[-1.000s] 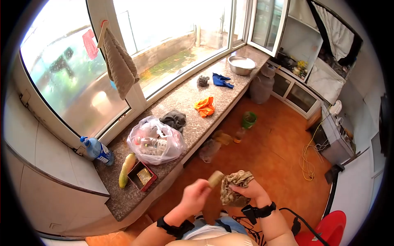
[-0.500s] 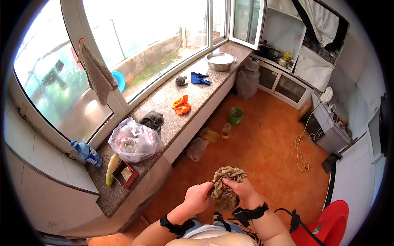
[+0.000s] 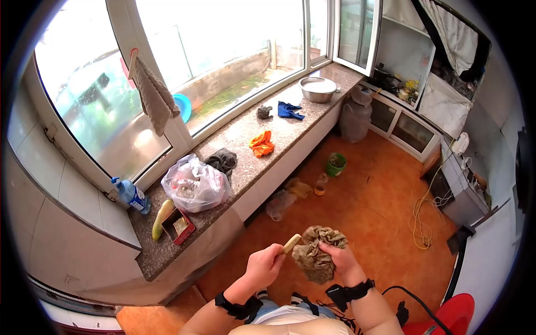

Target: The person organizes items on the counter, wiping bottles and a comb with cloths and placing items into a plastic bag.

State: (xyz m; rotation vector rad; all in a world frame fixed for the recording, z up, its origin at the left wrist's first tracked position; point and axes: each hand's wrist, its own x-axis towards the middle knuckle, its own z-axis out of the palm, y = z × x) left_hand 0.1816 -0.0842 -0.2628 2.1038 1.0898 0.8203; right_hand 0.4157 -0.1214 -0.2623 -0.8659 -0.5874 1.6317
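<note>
In my left hand [image 3: 264, 264] is a small yellowish comb [image 3: 291, 244], pinched at its lower end and slanting up to the right. Its far end is close to a crumpled brown-and-tan patterned cloth [image 3: 316, 258]; whether they touch I cannot tell. My right hand [image 3: 341, 259] grips this cloth from the right, thumb on top, the other fingers mostly hidden. Both hands are in front of my body, over the orange floor [image 3: 368, 218].
On the stone counter [image 3: 245, 181] at left are a plastic bag [image 3: 195, 187], orange cloth [image 3: 262, 144], blue cloth [image 3: 290, 110], metal basin [image 3: 317, 94], red box [image 3: 182, 234] and blue bottle [image 3: 132, 196]. A green bucket [image 3: 336, 165] stands on the floor; a red chair [image 3: 460, 312] is at lower right.
My left hand has drawn slightly away from the cloth, and the comb now shows between them. The cloth is turned and more spread. The view has shifted, so the room sits further right.
</note>
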